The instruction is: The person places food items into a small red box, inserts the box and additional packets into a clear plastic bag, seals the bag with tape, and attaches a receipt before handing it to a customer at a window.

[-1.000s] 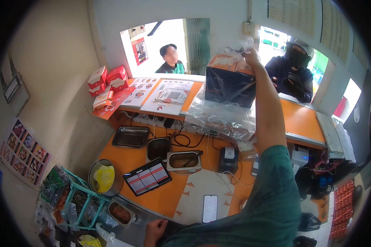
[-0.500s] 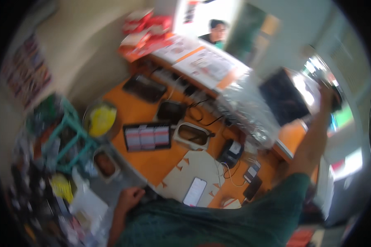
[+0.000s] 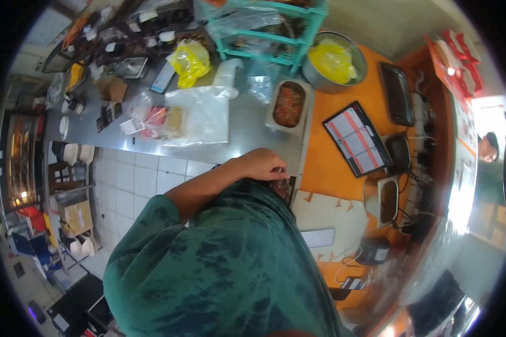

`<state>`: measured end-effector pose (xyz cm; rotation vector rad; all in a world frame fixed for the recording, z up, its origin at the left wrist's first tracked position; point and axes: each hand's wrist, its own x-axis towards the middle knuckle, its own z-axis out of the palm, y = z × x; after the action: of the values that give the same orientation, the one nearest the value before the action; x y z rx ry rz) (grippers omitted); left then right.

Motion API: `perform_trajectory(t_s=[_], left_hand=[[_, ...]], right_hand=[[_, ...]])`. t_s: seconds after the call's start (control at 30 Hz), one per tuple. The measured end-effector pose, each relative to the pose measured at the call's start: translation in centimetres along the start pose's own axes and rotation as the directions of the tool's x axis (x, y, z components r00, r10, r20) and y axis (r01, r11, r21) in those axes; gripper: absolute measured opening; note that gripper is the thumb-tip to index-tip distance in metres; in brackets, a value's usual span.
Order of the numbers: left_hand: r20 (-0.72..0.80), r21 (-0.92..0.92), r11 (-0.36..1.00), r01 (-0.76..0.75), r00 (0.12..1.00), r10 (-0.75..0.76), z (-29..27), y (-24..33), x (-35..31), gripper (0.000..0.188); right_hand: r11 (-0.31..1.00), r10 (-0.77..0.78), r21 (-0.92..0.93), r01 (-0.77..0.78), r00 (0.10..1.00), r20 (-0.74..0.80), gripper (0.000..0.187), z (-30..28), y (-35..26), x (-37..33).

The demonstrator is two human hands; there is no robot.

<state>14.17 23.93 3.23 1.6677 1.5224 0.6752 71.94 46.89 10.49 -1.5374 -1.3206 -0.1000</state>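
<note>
— Swung to the head view's lower right: the dark box (image 3: pixel 441 296), beyond the orange worktop (image 3: pixel 326 175).
— And each grip?
— Left hand (image 3: pixel 266 164): fingers curled, though I cannot tell if they pinch anything; right hand out of sight.
— Handling?
— Likely stiff, inside a slippery clear bag (image 3: pixel 424 253); best held by the bag's top.

Honestly, I can't make out a single word or number anywhere here: the tablet (image 3: pixel 357 139) on the orange table is showing rows of white panels with red bars, but whatever's written on them is way too small. Same deal with the phone (image 3: pixel 318 238), its screen is just a pale blank-looking patch from up here. The paper sheets (image 3: pixel 465 140) along the ledge and the red boxes (image 3: pixel 471 80) near them are squished at the rim, so nothing's legible there either.
</note>
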Motion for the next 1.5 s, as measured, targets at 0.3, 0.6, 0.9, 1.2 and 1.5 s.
perform_trajectory(t_s=[0.3,0.6,0.9,1.2,1.5], left_hand=[[-0.207,-0.128,0.961,0.244,0.941,-0.267,-6.0,-7.1,-12.7,0.03],[-0.316,-0.191,0.939,0.285,0.888,-0.334,-15.2,-14.3,-30.4,0.018],[-0.693,0.167,0.944,0.285,0.715,-0.093,-23.6,-20.5,-38.2,0.021],[-0.431,0.159,0.957,0.243,0.889,-0.155,-22.7,-24.4,-36.8,0.036],[-0.288,-0.176,0.978,0.11,0.944,-0.158,-26.3,-28.1,-36.6,0.029]], right_hand=[[1.0,-0.014,-0.018,0.014,1.0,0.018,0.019,3.1,-8.3,-10.4],[0.985,-0.154,0.042,0.167,0.962,-0.227,0.021,9.2,-23.4,-20.8],[0.836,-0.538,0.53,0.144,0.404,0.74,0.024,16.3,-54.2,-53.4],[0.609,-0.757,0.735,0.297,-0.057,0.651,0.028,17.3,-60.0,-62.2],[0.53,-0.799,0.804,0.27,-0.157,0.58,0.022,19.1,-60.3,-62.0]])
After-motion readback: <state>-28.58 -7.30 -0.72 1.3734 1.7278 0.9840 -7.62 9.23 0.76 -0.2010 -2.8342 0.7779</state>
